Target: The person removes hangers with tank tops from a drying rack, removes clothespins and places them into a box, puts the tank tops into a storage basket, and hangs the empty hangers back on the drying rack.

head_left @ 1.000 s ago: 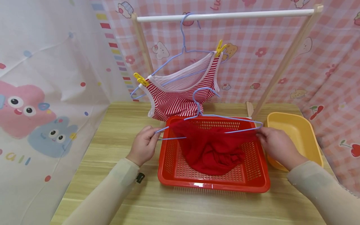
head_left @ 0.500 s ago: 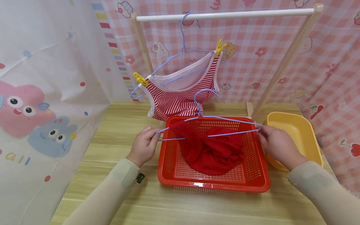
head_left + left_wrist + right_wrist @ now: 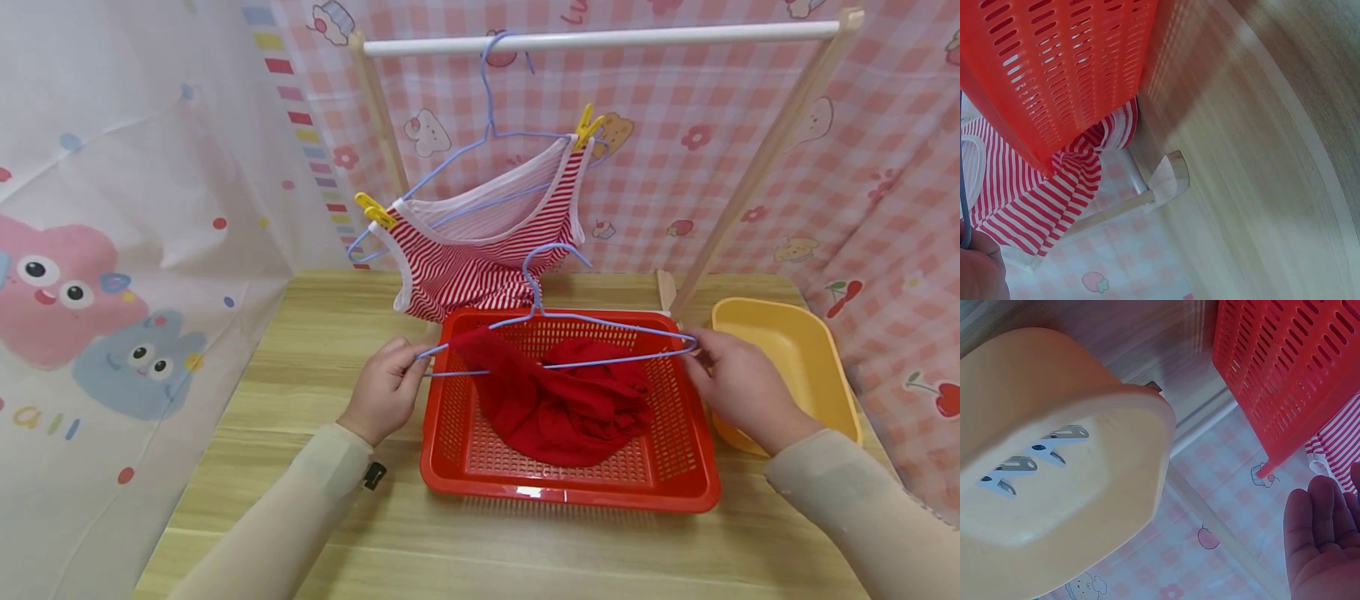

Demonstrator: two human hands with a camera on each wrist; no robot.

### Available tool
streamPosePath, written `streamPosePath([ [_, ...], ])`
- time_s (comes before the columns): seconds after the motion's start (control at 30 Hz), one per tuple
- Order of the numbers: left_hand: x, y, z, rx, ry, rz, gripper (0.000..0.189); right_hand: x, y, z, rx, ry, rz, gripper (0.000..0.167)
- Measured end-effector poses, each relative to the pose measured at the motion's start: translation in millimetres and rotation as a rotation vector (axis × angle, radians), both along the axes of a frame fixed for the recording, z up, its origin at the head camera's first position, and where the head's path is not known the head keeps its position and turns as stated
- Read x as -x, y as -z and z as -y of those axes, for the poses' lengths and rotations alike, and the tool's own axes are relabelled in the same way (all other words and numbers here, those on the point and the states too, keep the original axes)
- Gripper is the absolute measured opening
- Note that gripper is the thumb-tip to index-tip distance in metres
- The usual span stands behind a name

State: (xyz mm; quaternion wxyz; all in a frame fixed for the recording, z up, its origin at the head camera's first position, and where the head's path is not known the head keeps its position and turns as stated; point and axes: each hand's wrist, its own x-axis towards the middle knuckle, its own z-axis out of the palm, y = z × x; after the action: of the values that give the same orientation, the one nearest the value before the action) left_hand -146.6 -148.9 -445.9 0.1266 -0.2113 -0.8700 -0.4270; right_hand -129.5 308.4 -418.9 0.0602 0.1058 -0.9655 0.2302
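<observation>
In the head view my left hand point(image 3: 384, 387) grips the left end of a blue wire clothes hanger point(image 3: 600, 322). My right hand point(image 3: 742, 379) holds the hanger's right end, with the fingers fairly straight in the right wrist view. The hanger is level above a red perforated basket point(image 3: 570, 497), its hook upward. A red garment point(image 3: 570, 408) drapes over the hanger's left part, while the rest lies crumpled in the basket; its exact kind is unclear. Part of the left hand point(image 3: 979, 269) shows at the left wrist view's corner.
Behind the basket, a red-striped tank top point(image 3: 480, 267) hangs by yellow clothespins point(image 3: 375, 211) on another blue hanger from a white rod point(image 3: 637, 38). A yellow basin point(image 3: 787, 358) stands at right, with two pale clothespins point(image 3: 1054, 447) inside. A small black object point(image 3: 373, 476) lies left.
The red garment has slipped off the hanger's right part and sagged into the basket. The hanger's hook has dipped slightly and shifted a little right. Both hands have stayed nearly still.
</observation>
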Motion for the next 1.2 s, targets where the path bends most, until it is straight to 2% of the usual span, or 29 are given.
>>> streamPosePath([
  [0.17,-0.4,0.9,-0.5,0.015,-0.007,0.000,0.021,-0.1,-0.7,1.1,-0.014,-0.005,-0.025,0.039],
  [0.4,-0.6,1.3,-2.5,0.049,-0.009,0.017,0.021,-0.3,-3.8,8.1,-0.010,-0.050,-0.127,0.035],
  [0.67,-1.5,1.9,-7.2,0.061,0.002,-0.016,0.022,-1.3,-13.7,29.0,-0.021,-0.118,-0.221,0.037],
  [0.97,-4.2,1.8,-17.1,0.095,0.030,0.007,0.023,1.3,-26.1,57.6,-0.018,-0.210,-0.278,0.039],
  [1.2,-6.8,1.2,-24.3,0.101,0.055,0.053,0.025,3.8,-32.7,75.1,-0.008,-0.289,-0.311,0.037],
])
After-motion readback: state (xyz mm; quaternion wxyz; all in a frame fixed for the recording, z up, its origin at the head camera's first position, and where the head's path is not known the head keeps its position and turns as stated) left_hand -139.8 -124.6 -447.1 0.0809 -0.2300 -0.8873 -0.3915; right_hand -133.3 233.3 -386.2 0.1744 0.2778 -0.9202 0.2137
